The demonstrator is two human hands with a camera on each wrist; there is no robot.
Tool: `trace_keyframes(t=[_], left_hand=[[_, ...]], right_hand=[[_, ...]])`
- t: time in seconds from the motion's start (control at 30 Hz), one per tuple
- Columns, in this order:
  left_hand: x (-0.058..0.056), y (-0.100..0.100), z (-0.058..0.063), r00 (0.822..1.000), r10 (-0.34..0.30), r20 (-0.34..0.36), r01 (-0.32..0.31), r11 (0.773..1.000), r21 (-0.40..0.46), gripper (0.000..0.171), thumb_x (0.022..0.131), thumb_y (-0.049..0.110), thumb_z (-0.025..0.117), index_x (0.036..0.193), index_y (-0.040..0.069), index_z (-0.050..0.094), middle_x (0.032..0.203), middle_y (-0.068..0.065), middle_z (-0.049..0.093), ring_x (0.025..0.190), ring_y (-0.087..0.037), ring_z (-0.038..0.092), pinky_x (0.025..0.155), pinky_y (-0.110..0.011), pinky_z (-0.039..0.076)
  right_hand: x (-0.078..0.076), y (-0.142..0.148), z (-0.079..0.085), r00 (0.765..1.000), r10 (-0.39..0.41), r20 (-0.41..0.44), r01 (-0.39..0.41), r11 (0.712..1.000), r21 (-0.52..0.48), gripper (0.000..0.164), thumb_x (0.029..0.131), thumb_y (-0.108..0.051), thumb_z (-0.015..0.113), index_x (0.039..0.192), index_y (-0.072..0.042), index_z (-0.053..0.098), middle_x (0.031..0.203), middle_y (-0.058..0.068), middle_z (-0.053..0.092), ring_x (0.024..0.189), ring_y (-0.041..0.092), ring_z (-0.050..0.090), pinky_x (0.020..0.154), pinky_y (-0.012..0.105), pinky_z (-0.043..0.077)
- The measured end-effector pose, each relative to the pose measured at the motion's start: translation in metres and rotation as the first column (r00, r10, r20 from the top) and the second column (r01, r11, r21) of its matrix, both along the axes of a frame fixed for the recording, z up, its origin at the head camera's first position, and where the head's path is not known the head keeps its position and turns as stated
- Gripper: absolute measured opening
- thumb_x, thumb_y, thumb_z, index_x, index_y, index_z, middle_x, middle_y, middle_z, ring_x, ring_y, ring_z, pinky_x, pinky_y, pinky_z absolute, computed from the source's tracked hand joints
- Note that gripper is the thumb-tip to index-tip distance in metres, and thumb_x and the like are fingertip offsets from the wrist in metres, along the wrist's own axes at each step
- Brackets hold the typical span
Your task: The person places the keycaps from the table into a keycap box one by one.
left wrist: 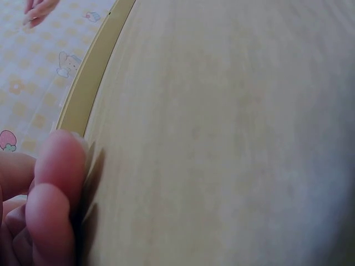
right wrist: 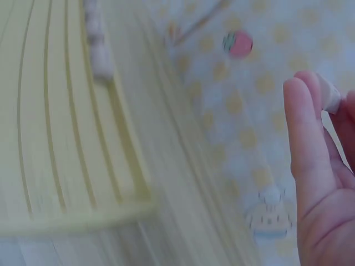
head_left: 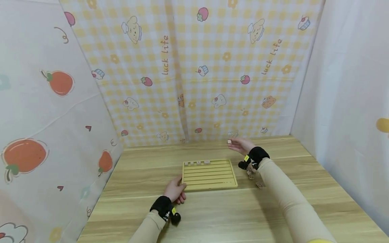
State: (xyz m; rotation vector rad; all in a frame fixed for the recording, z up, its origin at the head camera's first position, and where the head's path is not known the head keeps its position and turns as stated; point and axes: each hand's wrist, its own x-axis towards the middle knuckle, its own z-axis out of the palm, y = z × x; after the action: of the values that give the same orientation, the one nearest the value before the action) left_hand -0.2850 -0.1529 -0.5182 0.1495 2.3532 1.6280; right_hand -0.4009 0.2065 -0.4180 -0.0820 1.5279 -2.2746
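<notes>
A yellow grooved tray (head_left: 209, 177) lies on the table, with several small pale tiles (head_left: 198, 163) standing along its back-left groove. At its front-left corner my left hand (head_left: 175, 190) grips the edge, the thumb on the rim. In the left wrist view its curled fingers (left wrist: 52, 210) meet the end of the tray's side wall (left wrist: 91, 83). Beyond the tray's back-right corner, my right hand (head_left: 241, 145) is raised and pinches a small pale letter tile (head_left: 229, 142). The right wrist view shows that tile (right wrist: 328, 94) between the fingertips; its mark cannot be read there.
Several loose tiles (head_left: 251, 176) lie right of the tray, partly hidden under the right wrist. Another tile (head_left: 259, 185) lies nearer the front. A patterned cloth (head_left: 194, 101) hangs behind the wooden table (head_left: 218, 216), with white cloths at both sides.
</notes>
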Motion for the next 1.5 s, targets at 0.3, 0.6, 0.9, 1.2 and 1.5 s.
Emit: trace_keyframes(t=[0.3,0.6,0.9,1.2,1.5], left_hand=[[0.001,0.000,-0.001,1.000,0.006,-0.003,-0.006,1.000,0.004,0.064,0.101,0.014,0.050,0.153,-0.003,0.017,0.055,-0.008,0.061,0.041,-0.014,0.056,0.036,-0.027,0.046],[0.000,-0.002,0.000,1.000,-0.001,-0.004,0.001,1.000,0.007,0.064,0.101,0.014,0.049,0.153,-0.003,0.015,0.054,-0.007,0.060,0.040,-0.013,0.056,0.036,-0.027,0.046],[-0.001,-0.002,0.002,1.000,0.005,-0.010,-0.004,1.000,0.011,0.064,0.101,0.014,0.051,0.153,-0.003,0.018,0.054,-0.008,0.061,0.039,-0.014,0.056,0.036,-0.028,0.046],[0.001,0.001,0.000,1.000,0.001,-0.023,0.000,1.000,0.020,0.063,0.100,0.012,0.050,0.152,-0.003,0.018,0.053,-0.010,0.061,0.039,-0.014,0.056,0.035,-0.028,0.046],[-0.002,-0.001,-0.001,1.000,0.003,-0.017,-0.003,1.000,0.018,0.064,0.101,0.014,0.051,0.153,-0.002,0.018,0.054,-0.009,0.061,0.039,-0.014,0.056,0.035,-0.028,0.046]], right_hand=[[-0.008,-0.022,-0.005,0.996,0.061,-0.061,-0.063,0.997,-0.035,0.051,0.102,0.006,0.038,0.146,0.016,0.016,0.100,0.012,0.065,0.090,0.016,0.067,0.091,0.027,0.051],[0.002,-0.037,-0.011,0.984,0.057,-0.166,-0.026,0.982,0.185,0.046,0.097,0.010,0.045,0.138,0.023,0.029,0.108,0.022,0.063,0.095,0.021,0.068,0.093,0.034,0.050],[0.006,-0.063,-0.047,0.933,0.078,-0.352,0.192,0.719,0.668,0.021,0.091,-0.001,0.062,0.109,0.010,0.062,0.091,0.017,0.063,0.075,0.032,0.067,0.067,0.040,0.058],[-0.004,-0.076,-0.071,0.797,0.319,-0.513,0.384,0.387,0.838,0.009,0.079,-0.006,0.075,0.087,-0.006,0.072,0.075,0.001,0.061,0.068,0.016,0.054,0.062,0.030,0.046],[0.000,-0.084,-0.062,0.799,0.367,-0.477,0.389,0.290,0.874,0.011,0.080,-0.005,0.074,0.091,-0.003,0.075,0.074,0.002,0.062,0.069,0.018,0.053,0.065,0.032,0.044]])
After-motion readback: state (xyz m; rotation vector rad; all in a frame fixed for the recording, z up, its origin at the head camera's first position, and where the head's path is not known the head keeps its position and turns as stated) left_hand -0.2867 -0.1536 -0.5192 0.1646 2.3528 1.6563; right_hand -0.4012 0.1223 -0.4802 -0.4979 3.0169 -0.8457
